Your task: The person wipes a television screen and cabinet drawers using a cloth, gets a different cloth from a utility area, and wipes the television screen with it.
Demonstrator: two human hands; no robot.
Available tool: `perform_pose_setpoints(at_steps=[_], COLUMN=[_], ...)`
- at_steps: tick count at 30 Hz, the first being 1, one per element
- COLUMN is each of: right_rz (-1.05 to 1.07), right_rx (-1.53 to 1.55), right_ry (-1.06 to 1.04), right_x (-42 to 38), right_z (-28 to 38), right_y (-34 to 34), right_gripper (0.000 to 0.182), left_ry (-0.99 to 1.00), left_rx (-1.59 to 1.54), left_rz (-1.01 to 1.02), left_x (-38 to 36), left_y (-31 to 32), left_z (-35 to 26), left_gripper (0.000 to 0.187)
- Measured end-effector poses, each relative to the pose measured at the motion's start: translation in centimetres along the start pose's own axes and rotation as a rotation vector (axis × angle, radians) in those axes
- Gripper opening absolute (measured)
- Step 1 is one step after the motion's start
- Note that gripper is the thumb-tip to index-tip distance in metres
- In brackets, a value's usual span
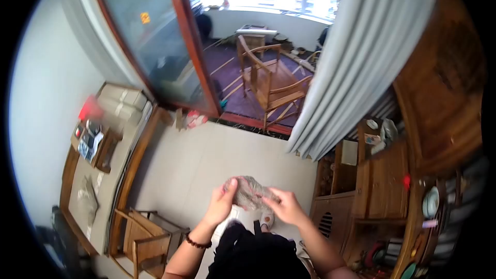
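A crumpled grey-brown cloth with some pink in it (250,192) is held up in front of my body, above the pale floor. My left hand (222,202) grips its left side, with the thumb on top and a dark bead bracelet at the wrist. At the cloth's right side, my right hand (285,206) pinches the edge between thumb and fingers. Part of the cloth's lower side is hidden from view.
A wooden armchair (146,240) stands at lower left beside a long wooden bench (135,168). Wooden cabinets (382,191) line the right. Ahead are a grey curtain (361,57), a red-framed glass door (194,46) and another wooden chair (271,80).
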State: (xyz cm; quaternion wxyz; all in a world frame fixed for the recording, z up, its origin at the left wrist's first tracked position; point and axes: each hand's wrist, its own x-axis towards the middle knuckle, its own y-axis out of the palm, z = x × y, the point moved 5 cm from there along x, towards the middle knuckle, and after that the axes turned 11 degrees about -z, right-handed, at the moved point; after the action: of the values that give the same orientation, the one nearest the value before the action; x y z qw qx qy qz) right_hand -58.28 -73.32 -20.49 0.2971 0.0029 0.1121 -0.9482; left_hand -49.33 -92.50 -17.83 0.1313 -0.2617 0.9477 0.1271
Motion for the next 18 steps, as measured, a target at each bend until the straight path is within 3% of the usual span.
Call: perform_pose_setpoints(at_steps=[1,2,3,5,6,7,9,13,14,15,16,17,18], right_rz=[0.037,0.018,0.049,-0.006,-0.010,0.003,0.058,0.016,0.037,0.031,-0.007,-0.047,-0.047], right_rx=[0.020,0.116,0.107,0.129,0.354,0.341,0.742,0.772,0.791,0.780,0.802,0.825,0.840], right_ry=[0.098,0.024,0.027,0.153,0.268,0.272,0.461,0.443,0.414,0.394,0.287,0.185,0.205], right_x=[2.5,5.3,8.0,13.3,16.0,18.5,23.7,33.7,36.3,38.5,40.5,42.1,44.2], right_z=[-0.7,0.4,1.2,1.9,-0.7,-0.1,2.2,4.9,5.0,5.4,7.0,7.9,7.1], right_y=[0.4,0.8,1.2,1.0,1.7,2.4,4.0,5.5,5.2,4.9,4.7,4.4,4.1], right_gripper=[0.037,0.030,0.030,0.032,0.033,0.033,0.020,0.023,0.038,0.038,0.052,0.068,0.099], left_ry=[0.056,0.054,0.128,0.094,0.095,0.093,0.030,-0.140,-0.183,-0.152,-0.097,-0.048,0.068], left_rx=[0.019,0.023,0.105,0.015,-0.071,-0.085,-0.298,-0.491,-0.566,-0.530,-0.541,-0.549,-0.442], left_rz=[-0.065,-0.135,-0.131,-0.207,-0.185,-0.198,-0.203,0.042,0.057,0.059,0.064,0.066,0.031], left_x=[1.6,3.1,5.2,8.9,11.0,13.2,17.7,28.2,29.9,32.0,34.2,36.1,39.6], left_y=[-1.1,-2.3,-4.1,-6.3,-7.5,-8.3,-9.6,-11.0,-9.8,-10.0,-10.0,-9.9,-9.9], left_z=[-0.9,-2.1,-1.9,-3.1,-3.5,-3.9,-5.1,-3.1,-6.3,-8.0,-9.6,-10.6,-9.7], left_gripper=[0.043,0.042,0.042,0.041,0.039,0.039,0.037,0.047,0.068,0.080,0.083,0.086,0.092])
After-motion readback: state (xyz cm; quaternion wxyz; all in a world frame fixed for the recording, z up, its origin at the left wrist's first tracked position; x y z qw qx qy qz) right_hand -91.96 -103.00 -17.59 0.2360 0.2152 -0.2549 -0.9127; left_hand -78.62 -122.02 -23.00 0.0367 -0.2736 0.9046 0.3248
